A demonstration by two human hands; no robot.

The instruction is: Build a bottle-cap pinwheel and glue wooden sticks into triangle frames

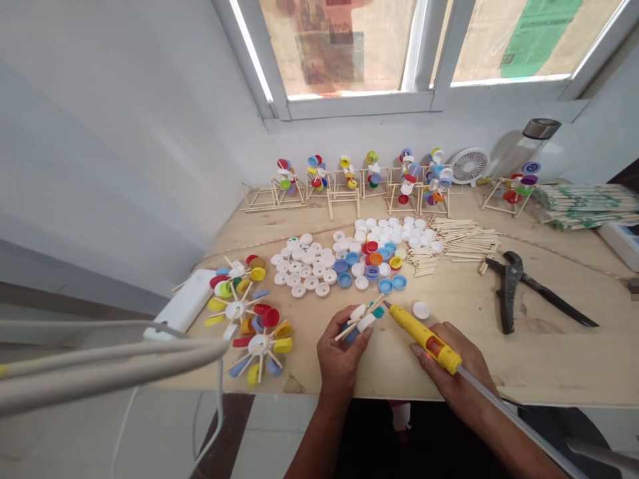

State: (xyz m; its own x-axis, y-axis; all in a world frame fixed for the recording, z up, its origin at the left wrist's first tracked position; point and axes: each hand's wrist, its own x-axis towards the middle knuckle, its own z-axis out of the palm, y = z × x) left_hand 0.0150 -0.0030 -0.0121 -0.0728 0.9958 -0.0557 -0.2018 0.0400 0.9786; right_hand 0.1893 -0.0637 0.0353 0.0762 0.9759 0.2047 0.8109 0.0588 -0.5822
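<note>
Above the wooden table point(549, 359), the slim glue gun point(415, 330) is yellow.

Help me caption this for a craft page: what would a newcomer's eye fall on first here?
Probably the bright yellow glue gun in the right hand, its tip close to the stick-and-cap piece in the left hand. Just beyond lies a spread of bottle caps, mostly white, with blue, red and yellow among them. Colourful wheels stand on stick frames below the window.
</note>
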